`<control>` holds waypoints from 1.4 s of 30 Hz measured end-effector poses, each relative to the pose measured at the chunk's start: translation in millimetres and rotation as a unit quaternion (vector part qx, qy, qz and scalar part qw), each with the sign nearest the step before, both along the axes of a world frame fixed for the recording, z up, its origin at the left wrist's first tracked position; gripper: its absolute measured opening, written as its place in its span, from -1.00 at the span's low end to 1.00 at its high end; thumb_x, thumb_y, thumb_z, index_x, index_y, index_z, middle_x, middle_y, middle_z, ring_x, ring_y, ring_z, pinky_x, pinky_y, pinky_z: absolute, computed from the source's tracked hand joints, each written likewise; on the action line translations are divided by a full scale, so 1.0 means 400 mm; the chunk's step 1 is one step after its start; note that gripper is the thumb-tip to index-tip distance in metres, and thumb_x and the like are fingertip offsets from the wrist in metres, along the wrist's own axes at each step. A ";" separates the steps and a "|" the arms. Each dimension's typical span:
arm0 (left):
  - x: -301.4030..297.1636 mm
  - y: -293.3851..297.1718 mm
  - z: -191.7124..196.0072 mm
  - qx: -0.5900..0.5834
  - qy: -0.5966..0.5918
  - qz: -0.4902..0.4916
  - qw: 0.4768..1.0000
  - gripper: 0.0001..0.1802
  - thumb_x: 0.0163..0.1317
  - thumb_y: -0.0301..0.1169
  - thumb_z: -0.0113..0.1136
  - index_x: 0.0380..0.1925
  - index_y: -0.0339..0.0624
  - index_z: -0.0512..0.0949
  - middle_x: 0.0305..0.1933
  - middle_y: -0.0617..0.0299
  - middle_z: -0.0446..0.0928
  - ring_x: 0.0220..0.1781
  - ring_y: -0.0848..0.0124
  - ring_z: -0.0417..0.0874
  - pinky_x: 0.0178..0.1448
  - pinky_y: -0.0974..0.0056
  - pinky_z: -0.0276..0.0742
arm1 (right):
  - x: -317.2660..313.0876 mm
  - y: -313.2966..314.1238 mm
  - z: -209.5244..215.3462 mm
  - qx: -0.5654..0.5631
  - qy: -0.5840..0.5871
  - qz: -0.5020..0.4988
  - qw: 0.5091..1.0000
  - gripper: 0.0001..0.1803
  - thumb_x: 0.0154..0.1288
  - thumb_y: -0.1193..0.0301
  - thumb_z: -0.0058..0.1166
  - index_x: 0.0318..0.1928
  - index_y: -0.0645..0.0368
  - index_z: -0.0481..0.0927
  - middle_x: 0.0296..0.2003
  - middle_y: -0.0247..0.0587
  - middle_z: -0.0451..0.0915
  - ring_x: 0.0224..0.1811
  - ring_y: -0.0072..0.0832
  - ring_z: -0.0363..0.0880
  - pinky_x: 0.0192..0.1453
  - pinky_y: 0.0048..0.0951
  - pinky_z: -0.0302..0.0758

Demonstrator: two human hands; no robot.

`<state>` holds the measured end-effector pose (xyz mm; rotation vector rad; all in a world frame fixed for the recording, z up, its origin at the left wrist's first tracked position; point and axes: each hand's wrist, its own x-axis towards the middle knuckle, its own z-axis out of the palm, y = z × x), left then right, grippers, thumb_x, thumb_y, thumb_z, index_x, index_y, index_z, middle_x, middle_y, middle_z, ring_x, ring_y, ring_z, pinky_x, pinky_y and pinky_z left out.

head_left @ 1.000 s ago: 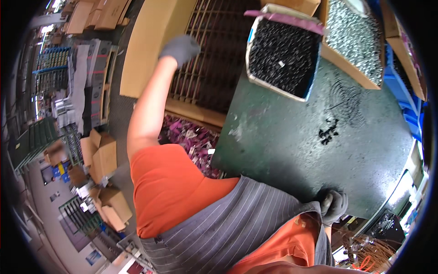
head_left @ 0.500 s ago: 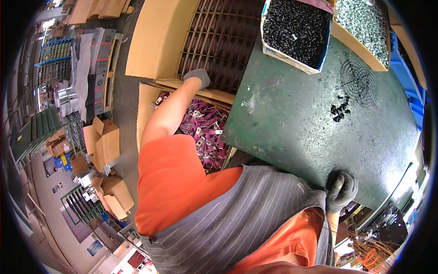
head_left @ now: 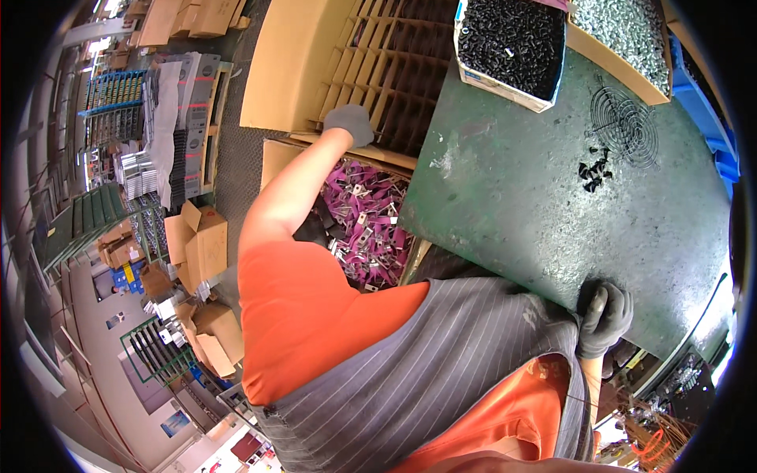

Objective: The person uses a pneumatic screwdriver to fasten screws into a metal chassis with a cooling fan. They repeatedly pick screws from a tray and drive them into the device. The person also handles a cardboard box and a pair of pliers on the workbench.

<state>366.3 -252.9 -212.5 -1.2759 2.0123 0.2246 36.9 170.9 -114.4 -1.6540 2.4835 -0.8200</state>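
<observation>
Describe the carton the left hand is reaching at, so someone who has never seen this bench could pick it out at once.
Start at the green worktable. Off its left edge sit two cartons on the floor. The left hand, in a grey glove, rests on the far one, the divided carton: unlike the near carton of purple-wrapped metal parts, a cardboard grid splits it into many small dark cells.

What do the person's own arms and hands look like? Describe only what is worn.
Both hands wear dark grey knit gloves: the left hand and the right hand. The left arm is bare below a short orange sleeve. A grey pinstriped apron covers the orange shirt.
</observation>
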 end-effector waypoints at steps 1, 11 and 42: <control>0.007 -0.006 0.030 0.007 -0.011 0.001 1.000 -0.63 0.06 -0.17 0.18 -0.24 -0.19 0.69 -0.08 -0.04 0.64 -0.02 0.02 0.65 0.08 0.08 0.56 | 0.000 -0.001 0.001 -0.002 -0.001 0.001 1.000 -0.84 0.31 0.36 0.02 -0.32 0.18 0.54 -0.46 -0.10 0.54 -0.45 -0.12 0.45 -0.31 -0.18 0.36; 0.007 -0.033 0.196 -0.058 0.156 0.073 0.983 -0.47 0.22 0.05 0.14 0.02 -0.08 0.59 0.00 0.01 0.62 0.07 0.10 0.62 0.15 0.08 0.48 | -0.002 0.002 0.004 -0.010 -0.001 0.005 1.000 -0.82 0.32 0.33 0.02 -0.31 0.19 0.54 -0.44 -0.10 0.55 -0.43 -0.13 0.46 -0.30 -0.19 0.38; -0.025 0.128 0.123 -0.243 0.162 0.076 0.953 -0.55 0.21 -0.10 -0.05 -0.36 -0.24 0.69 -0.28 -0.14 0.64 -0.18 -0.04 0.67 -0.04 -0.05 0.53 | 0.006 0.019 0.006 -0.067 0.018 -0.014 0.997 -0.81 0.30 0.26 0.07 -0.32 0.11 0.56 -0.43 -0.15 0.53 -0.37 -0.13 0.47 -0.28 -0.19 0.36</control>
